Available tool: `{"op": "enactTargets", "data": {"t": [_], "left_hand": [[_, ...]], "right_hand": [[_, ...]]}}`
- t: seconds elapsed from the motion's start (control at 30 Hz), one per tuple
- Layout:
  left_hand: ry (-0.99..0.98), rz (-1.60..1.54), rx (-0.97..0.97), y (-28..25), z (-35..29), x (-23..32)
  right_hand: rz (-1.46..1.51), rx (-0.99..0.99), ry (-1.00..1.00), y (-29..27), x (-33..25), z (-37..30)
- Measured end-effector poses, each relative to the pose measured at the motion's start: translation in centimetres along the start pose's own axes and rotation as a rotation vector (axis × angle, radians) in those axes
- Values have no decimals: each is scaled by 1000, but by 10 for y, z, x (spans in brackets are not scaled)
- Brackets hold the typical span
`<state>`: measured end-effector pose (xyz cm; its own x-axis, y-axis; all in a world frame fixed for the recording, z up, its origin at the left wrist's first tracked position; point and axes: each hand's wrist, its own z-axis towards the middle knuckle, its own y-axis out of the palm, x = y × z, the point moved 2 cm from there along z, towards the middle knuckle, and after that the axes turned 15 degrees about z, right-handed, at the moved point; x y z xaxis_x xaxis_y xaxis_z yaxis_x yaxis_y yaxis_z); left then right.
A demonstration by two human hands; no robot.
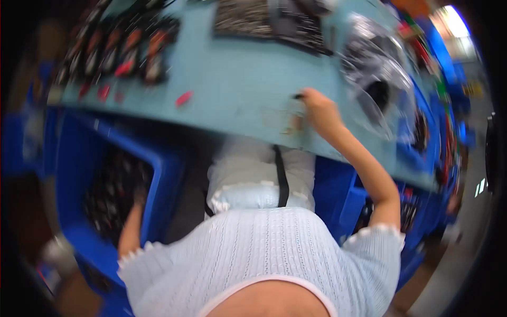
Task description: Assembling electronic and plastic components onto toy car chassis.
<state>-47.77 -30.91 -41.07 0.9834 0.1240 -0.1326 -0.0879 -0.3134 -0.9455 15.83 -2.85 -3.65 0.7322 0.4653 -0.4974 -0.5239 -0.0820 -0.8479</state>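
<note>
My right hand [321, 110] is over the table near its front edge, fingers closed in a pinch. A small dark piece [298, 96] sticks out from its fingertips; blur hides what kind it is. On the tabletop just below lies a small brownish patch or part [292, 122]. My left arm reaches down into a blue bin [157, 182] at the left. The left hand [140, 195] meets a heap of small dark parts [113, 190] inside, and its fingers are hidden and smeared.
Dark and orange tool-like items [129, 50] stand in a row at the far left of the table [232, 79]. Pink pieces [184, 99] lie near them. Trays of small metal parts [243, 18] are at the back, a clear plastic bag [377, 79] at the right. Blue bins flank my legs.
</note>
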Motion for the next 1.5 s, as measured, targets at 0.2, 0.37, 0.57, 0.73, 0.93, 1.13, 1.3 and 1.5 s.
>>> {"op": "enactTargets", "data": {"t": [0.2,0.37,0.57,0.73,0.93,1.13,1.3,1.5], "left_hand": [[-412,-25,-134,-113,-31,27],[-706,-143,-51,-102,-13,-11],[-382,-365,-2,-124,16,16],[-611,-498,-228,-93,57,52],[-558,-288,-252,-63,69,73],[-461,-543,142,-149,46,44],[-168,-272,168,-173,194,15],[902,-336,516,-465,441,513]], "right_hand": [[-198,356,309,-117,59,-64],[-396,325,349,-168,128,-70],[-239,250,241,-135,77,-48],[-185,231,235,-128,61,-43],[-143,225,256,-119,57,-49],[-110,291,302,-121,49,-60],[-254,272,213,-99,20,-34],[-196,483,193,-96,8,-59]]}}
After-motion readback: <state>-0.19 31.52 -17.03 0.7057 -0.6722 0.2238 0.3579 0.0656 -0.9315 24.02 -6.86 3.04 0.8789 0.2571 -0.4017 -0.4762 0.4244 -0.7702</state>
